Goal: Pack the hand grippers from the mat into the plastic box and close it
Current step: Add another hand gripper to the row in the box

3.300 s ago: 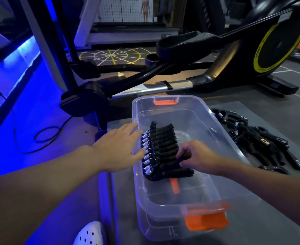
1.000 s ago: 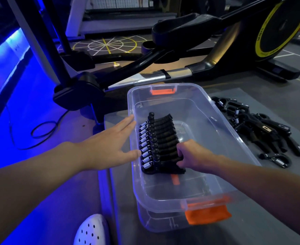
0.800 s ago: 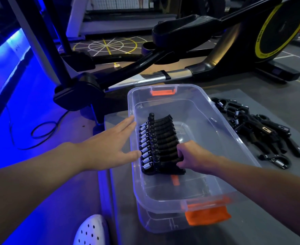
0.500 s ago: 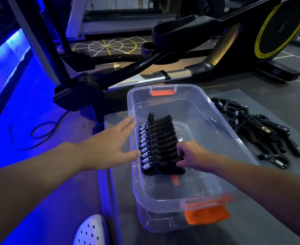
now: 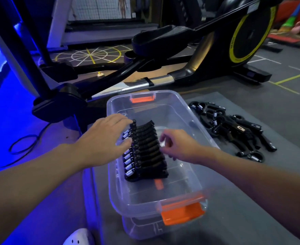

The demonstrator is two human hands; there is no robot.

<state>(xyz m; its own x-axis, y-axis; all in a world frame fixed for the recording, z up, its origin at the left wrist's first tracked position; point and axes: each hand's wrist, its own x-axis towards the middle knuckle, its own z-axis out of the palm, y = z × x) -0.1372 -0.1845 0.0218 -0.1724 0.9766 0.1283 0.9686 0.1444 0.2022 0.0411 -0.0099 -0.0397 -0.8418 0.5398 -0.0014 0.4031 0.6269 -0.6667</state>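
A clear plastic box (image 5: pixel 195 119) with orange latches stands on the grey mat (image 5: pixel 251 209). Inside it, a neat row of black hand grippers (image 5: pixel 146 152) with silver springs lies along the left wall. My left hand (image 5: pixel 103 140) reaches over the box's left rim, fingers spread, touching the spring ends of the row. Over the middle of the box, my right hand (image 5: pixel 177 145) hovers just right of the row, its fingers loosely curled and holding nothing. A loose pile of black hand grippers (image 5: pixel 234 128) lies on the mat to the right of the box.
A black and yellow elliptical trainer (image 5: pixel 216 50) stands close behind the box. The mat's left edge borders a blue-lit floor with a black cable (image 5: pixel 22 144). A white perforated shoe (image 5: pixel 78 237) shows at the bottom edge. The box seems to rest on its clear lid (image 5: pixel 142 227).
My right hand has let go of the nearest gripper in the row and lifted away to the right. My left hand has moved from the box's outer wall onto the row's spring ends.
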